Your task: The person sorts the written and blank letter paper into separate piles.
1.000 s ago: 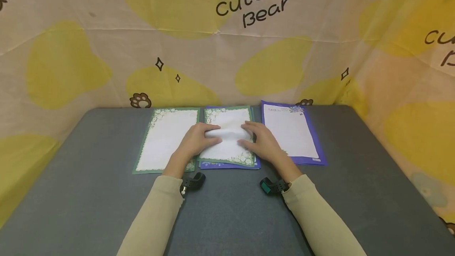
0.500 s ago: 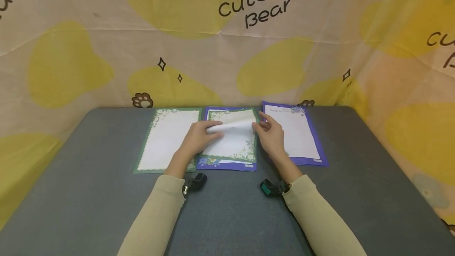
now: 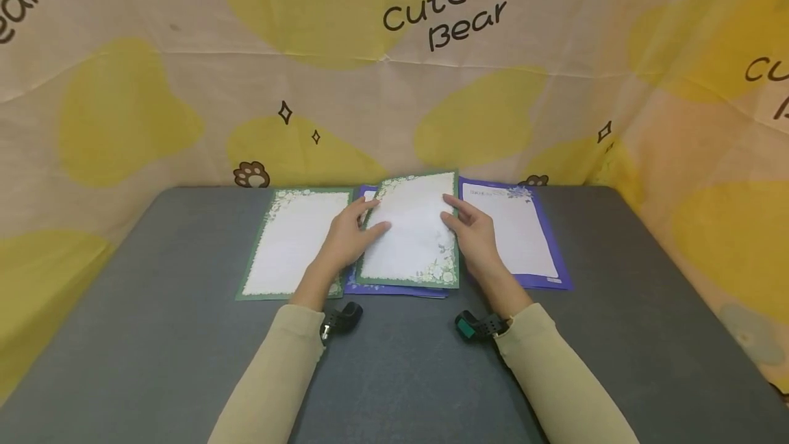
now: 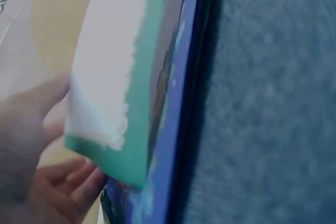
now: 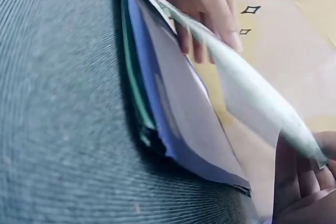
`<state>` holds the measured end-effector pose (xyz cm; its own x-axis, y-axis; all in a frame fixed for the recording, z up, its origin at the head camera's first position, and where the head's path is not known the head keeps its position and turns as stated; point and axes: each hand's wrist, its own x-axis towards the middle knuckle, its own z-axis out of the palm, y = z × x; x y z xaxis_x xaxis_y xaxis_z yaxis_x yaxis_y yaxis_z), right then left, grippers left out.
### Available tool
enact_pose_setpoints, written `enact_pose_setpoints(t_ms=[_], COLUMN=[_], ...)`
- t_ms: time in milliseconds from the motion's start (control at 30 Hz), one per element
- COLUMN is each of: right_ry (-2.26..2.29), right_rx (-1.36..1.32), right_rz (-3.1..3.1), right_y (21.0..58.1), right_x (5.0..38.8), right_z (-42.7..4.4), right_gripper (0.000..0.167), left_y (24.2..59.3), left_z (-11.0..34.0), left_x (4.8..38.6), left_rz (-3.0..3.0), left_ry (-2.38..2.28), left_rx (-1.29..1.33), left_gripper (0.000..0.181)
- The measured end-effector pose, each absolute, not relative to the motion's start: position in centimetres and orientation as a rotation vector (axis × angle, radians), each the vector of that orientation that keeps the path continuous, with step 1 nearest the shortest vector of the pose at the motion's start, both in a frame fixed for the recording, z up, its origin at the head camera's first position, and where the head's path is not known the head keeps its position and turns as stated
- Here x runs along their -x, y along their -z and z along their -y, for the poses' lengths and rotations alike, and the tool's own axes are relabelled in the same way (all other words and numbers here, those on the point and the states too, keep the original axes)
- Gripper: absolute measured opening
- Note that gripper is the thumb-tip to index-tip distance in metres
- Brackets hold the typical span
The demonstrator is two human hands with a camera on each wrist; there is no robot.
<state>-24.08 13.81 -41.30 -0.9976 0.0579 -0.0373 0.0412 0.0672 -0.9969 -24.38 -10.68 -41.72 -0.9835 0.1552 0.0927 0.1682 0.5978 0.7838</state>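
A sheet of white paper with a green floral border (image 3: 407, 242) is raised above a stack of papers in the middle. My left hand (image 3: 346, 237) pinches its left edge, the thumb lying on the white face. At its right edge my right hand (image 3: 477, 235) grips the paper, and the right wrist view shows those fingers (image 5: 310, 177) curled at the edge. Beneath it a purple-bordered sheet (image 5: 194, 114) tops the stack, with green edges under that. The left wrist view shows the raised sheet (image 4: 105, 61) tilted away from the stack.
Another green-bordered sheet (image 3: 290, 245) lies to the left. Purple-bordered paper (image 3: 524, 238) lies to the right. All rest on a grey table (image 3: 394, 375) near its back edge, before a yellow-patterned cloth (image 3: 345, 108).
The green-bordered sheet was bowed between my hands over the stack; now it is flatter, higher and farther right. My right hand shifted right to the sheet's right edge.
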Motion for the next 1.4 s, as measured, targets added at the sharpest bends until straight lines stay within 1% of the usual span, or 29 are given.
enact_pose_setpoints(t_ms=[167,267,367,600,867,1033,1167,1400], right_ry=[-2.216,-2.220,-2.174,-1.976,-1.803,-1.763,-1.743,-1.715], right_rx=[0.057,0.013,-0.047,-0.176,-0.217,-0.238,-0.266,-0.361], right_rz=[2.216,2.207,2.248,2.438,2.560,2.542,2.571,2.747], right_y=[41.1,41.0,40.8,39.7,38.7,38.6,38.8,38.2], right_x=[24.0,24.0,24.0,23.6,23.7,24.0,24.2,24.4], right_z=[-13.5,-13.3,-13.2,-12.8,-11.2,-9.4,-7.4,-4.1], right_gripper=[0.044,0.045,0.047,0.053,0.051,0.046,0.044,0.050], left_y=[41.4,40.9,40.4,39.6,39.0,38.4,38.2,37.9], left_z=[11.1,11.4,11.7,13.4,15.7,17.3,19.2,22.7], left_x=[24.2,24.0,23.6,22.8,22.5,22.2,21.8,20.9], left_rz=[2.632,2.564,2.535,2.562,2.595,2.615,2.639,2.689], left_ry=[1.671,1.783,1.814,1.742,1.572,1.452,1.361,1.218], left_rx=[0.073,0.038,0.027,0.046,0.048,0.070,0.036,0.010], left_gripper=[0.043,0.038,0.036,0.038,0.040,0.040,0.040,0.040])
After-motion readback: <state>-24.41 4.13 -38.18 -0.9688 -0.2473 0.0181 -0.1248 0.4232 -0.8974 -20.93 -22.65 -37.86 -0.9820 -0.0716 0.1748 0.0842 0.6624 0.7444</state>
